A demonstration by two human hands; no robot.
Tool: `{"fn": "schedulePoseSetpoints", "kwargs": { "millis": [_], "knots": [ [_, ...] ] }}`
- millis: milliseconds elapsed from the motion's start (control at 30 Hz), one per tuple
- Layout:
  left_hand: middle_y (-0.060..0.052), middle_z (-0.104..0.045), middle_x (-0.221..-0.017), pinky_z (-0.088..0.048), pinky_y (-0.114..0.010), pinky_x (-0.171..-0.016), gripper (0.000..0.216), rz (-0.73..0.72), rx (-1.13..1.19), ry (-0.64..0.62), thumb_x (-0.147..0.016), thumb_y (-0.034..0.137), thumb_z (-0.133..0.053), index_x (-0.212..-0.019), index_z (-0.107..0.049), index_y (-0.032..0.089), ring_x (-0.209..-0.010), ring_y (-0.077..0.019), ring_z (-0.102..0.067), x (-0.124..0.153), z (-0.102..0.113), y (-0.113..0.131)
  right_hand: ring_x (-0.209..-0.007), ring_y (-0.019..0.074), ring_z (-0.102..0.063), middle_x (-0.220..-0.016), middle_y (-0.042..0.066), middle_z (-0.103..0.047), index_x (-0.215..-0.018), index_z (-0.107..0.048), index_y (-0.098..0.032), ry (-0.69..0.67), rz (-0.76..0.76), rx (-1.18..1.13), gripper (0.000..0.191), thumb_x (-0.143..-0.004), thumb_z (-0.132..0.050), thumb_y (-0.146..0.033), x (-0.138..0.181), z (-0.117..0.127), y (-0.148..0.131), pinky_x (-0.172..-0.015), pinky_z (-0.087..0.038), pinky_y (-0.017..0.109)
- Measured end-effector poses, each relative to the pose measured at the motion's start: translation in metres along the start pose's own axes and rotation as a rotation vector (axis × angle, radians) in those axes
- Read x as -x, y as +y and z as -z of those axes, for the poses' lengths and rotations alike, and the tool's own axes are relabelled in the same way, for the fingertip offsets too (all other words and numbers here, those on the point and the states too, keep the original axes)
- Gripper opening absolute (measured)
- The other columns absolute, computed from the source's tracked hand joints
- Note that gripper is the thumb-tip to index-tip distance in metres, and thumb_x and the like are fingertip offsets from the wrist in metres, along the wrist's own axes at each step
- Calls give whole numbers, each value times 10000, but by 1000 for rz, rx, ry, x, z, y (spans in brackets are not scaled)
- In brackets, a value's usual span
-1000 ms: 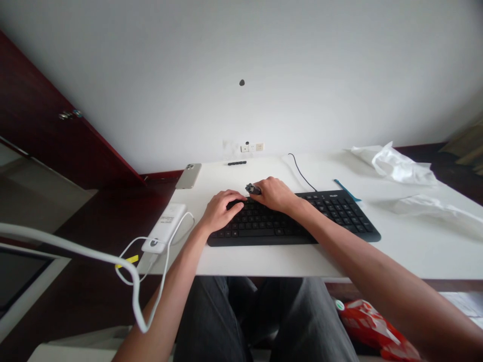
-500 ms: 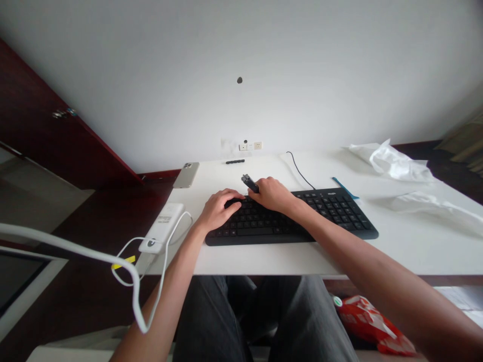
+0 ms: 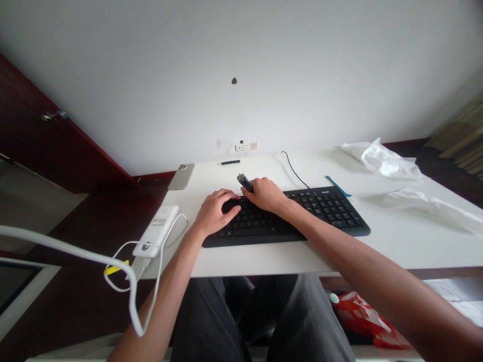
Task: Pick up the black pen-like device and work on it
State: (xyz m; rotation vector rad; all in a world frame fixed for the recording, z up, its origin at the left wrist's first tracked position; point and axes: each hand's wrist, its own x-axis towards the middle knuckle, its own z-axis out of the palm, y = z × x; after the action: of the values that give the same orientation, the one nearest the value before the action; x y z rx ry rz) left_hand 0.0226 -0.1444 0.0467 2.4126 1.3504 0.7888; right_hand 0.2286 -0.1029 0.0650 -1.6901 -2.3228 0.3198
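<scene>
A black keyboard lies on the white table in front of me. My left hand rests over its left end, fingers stretched toward the upper rows and thumb apart on the keys. Closed over the upper middle keys, my right hand grips a short dark tool. The tool's grey, notched end points up and to the left, clear of the keys. Its other end, along with whatever it touches, is hidden under my fingers. A small row of black keycaps lies near the wall.
At the left edge are a phone and a white power bank with a looping white cable. A thin blue tool lies behind the keyboard's right end. Crumpled white plastic bags sit at the right. A black cable runs toward the wall.
The whole view has shifted slightly, so the table and keyboard appear a little further left. Both hands keep nearly the same place on the keyboard, and the right still grips the dark tool.
</scene>
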Motion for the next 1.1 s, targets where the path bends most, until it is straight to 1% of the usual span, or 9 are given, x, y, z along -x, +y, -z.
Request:
{"fn": "schedulePoseSetpoints", "kwargs": {
  "millis": [133, 233, 367, 533, 667, 767, 900, 1000, 1100],
  "knots": [
    [-51, -679, -1227, -481, -437, -1078, 279, -21, -70, -21, -957, 402, -613, -1185, -700, 266, -1160, -249, -626, -1, 0, 4, -915, 279, -713, -959, 126, -763, -1086, -686, -197, 90, -19, -126, 318, -1015, -480, -428, -7, -2, 10, -744, -436, 291],
    [-53, -670, -1242, -485, -440, -1071, 301, -26, -108, -42, -957, 410, -611, -1218, -691, 283, -1160, -254, -629, -1, -1, 6, -926, 273, -712, -940, 122, -766, -1032, -699, -190, 126, -37, -208, 309, -1016, -477, -404, -10, 0, 17, -756, -426, 282],
    [-44, -664, -1253, -502, -429, -1044, 302, -17, -117, -60, -952, 378, -616, -1237, -677, 301, -1154, -249, -643, -1, -2, 8, -842, 261, -703, -832, 109, -743, -910, -695, -184, 135, -43, -249, 347, -1009, -468, -426, -10, -1, 15, -715, -409, 283],
    [-28, -685, -1183, -517, -405, -1019, 192, 23, -42, -45, -929, 327, -650, -1110, -684, 273, -1121, -235, -661, -6, -5, 8, -710, 199, -620, -707, 68, -674, -715, -610, -192, 110, -15, -367, 451, -964, -514, -555, -8, -6, 9, -686, -396, 273],
    [-21, -698, -1084, -527, -388, -964, 73, 85, -17, 31, -954, 275, -605, -973, -671, 251, -1032, -221, -686, -13, -13, 8, -643, 143, -477, -633, -4, -563, -650, -532, -198, 124, 84, -512, 501, -954, -503, -596, -7, -7, 8, -666, -361, 264],
    [-19, -708, -1067, -529, -383, -946, 69, 103, -13, 52, -954, 263, -604, -954, -672, 251, -1011, -222, -693, -16, -16, 8, -630, 134, -410, -602, -24, -476, -626, -477, -200, 126, 85, -625, 565, -938, -480, -671, -6, -7, 7, -641, -343, 268],
    [-24, -718, -1072, -529, -385, -959, 61, 114, 6, 55, -939, 286, -633, -951, -684, 255, -1022, -230, -693, -16, -16, 7, -626, 144, -445, -618, -7, -505, -652, -496, -201, 92, 45, -818, 617, -941, -397, -737, -5, -7, 4, -639, -380, 275],
    [-25, -721, -1068, -534, -389, -959, 66, 121, 25, 58, -931, 294, -643, -949, -692, 253, -1016, -231, -693, -16, -16, 6, -605, 148, -477, -606, 9, -526, -636, -508, -199, 117, -1, -898, 648, -944, -374, -753, -5, -8, 2, -638, -403, 280],
    [-26, -725, -1082, -535, -385, -982, 113, 126, 51, 57, -933, 222, -593, -955, -700, 250, -1023, -224, -694, -16, -16, 5, -585, 147, -485, -583, 13, -521, -622, -505, -200, 140, -27, -937, 668, -940, -362, -771, -5, -10, 0, -628, -413, 278]
  ]
}}
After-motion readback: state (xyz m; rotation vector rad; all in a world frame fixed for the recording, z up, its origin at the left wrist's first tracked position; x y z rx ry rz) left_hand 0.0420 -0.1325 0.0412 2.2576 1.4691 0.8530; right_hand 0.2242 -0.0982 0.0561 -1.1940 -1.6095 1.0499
